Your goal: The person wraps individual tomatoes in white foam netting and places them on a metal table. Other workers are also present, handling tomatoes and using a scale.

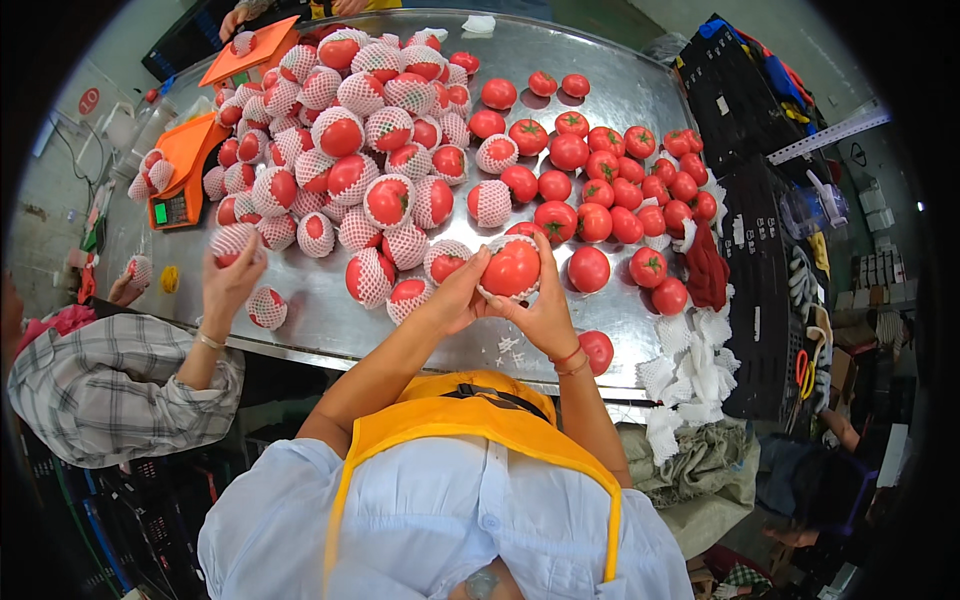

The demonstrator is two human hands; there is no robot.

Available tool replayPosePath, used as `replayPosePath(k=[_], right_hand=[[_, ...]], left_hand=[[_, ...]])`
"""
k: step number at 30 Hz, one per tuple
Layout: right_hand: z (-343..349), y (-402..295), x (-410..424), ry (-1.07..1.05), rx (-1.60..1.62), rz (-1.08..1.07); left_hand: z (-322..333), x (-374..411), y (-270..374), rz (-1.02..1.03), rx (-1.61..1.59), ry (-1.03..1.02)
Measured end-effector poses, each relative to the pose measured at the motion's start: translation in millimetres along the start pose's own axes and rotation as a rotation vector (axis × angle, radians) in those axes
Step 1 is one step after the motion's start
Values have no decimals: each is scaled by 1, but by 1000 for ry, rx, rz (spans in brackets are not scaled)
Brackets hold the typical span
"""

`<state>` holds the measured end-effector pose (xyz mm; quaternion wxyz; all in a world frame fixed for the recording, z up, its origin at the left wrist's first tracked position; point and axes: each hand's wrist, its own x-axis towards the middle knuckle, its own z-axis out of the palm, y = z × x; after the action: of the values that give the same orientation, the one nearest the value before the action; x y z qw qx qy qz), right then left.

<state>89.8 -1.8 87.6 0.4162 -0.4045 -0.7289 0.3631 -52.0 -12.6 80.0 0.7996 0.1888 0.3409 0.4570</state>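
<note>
Between my left hand [455,298] and my right hand [544,307] is a large red tomato [511,268] with a white foam net sleeve around its edge. Both hands grip it from the sides, above the near part of a metal table [330,296]. Bare tomatoes [589,269] lie just right of my right hand, and one more tomato [596,352] sits by the right wrist near the table edge. Left of my hands, a heap of tomatoes in foam nets [347,172] rises; a netted tomato [448,261] lies close to my left fingers.
A co-worker's hand [229,277] at the left holds a netted tomato. Two orange scales [180,169] stand beyond. White foam nets [694,352] and a dark red cloth [705,266] lie at the right edge, beside black crates [757,300] with scissors [804,375]. Small white scraps [510,346] dot the table.
</note>
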Motion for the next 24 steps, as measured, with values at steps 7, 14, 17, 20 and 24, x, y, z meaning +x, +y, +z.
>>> replayPosePath(k=[7,14,17,20,24], right_hand=[[-1,4,-4,30,429,253],[-4,6,-15,3,608,307],[-3,7,-20,-5,661,314],[-1,1,-23,24,675,308],[-9,-2,-31,125,603,299]], left_hand=[[-10,5,0,108,576,85],[-13,12,-5,459,930,270],[-15,12,-3,501,919,290],[-14,14,-5,532,760,259],[-1,19,-13,570,645,242]])
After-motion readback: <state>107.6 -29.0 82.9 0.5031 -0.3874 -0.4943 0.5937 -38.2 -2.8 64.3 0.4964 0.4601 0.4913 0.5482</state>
